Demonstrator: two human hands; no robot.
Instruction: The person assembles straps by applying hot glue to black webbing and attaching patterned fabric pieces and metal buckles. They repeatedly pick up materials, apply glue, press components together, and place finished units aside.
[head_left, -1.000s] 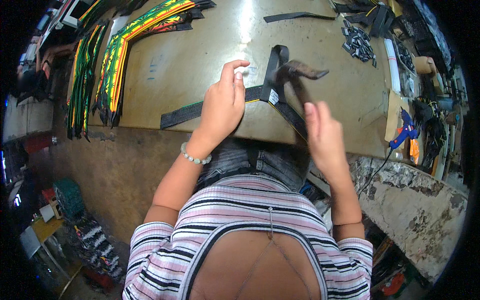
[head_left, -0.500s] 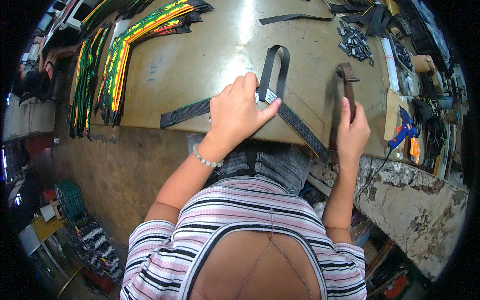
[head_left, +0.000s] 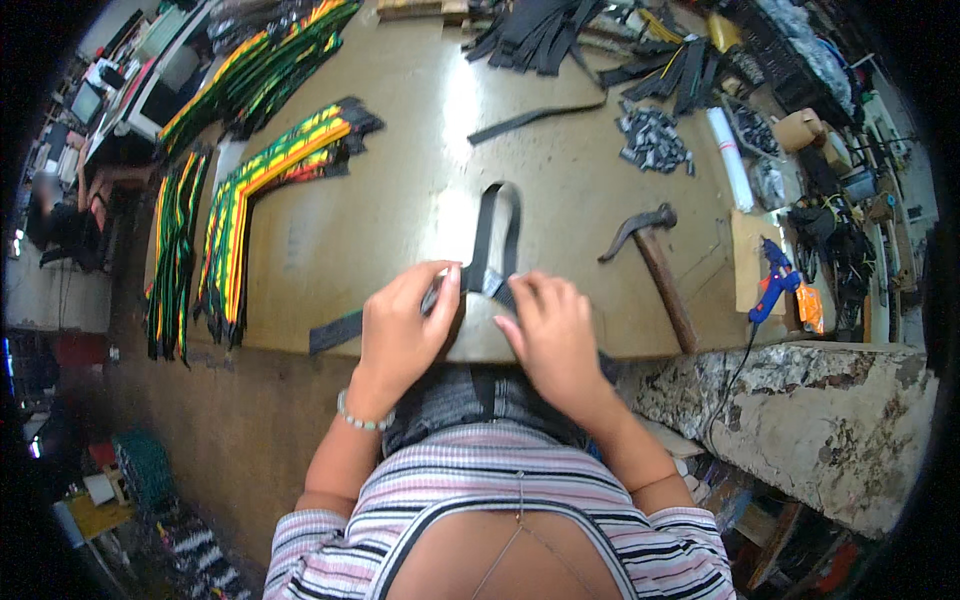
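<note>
A black webbing strap [head_left: 514, 232] lies at the table's front, its middle bent into an upright narrow loop and its ends spreading to either side. My left hand [head_left: 405, 320] pinches the strap's left part beside the loop; that end runs out past the wrist. With curled fingers, my right hand [head_left: 552, 335] grips the right part, next to a small pale label [head_left: 491, 281] at the loop's base. Most of the strap's right end is hidden under this hand. To the right, a claw hammer [head_left: 664, 282] with a brown handle rests on the table, apart from both hands.
Patterned green, yellow and red straps [head_left: 232, 225] are stacked at left. Black straps [head_left: 535, 35] lie at the back, near a pile of small black-and-grey pieces [head_left: 655, 138]. A blue glue gun [head_left: 772, 283] sits at the right edge, its cord hanging down.
My right hand has put the hammer down on the table and moved left to the strap. My left hand now pinches the strap beside the loop. The view has shifted, showing more table.
</note>
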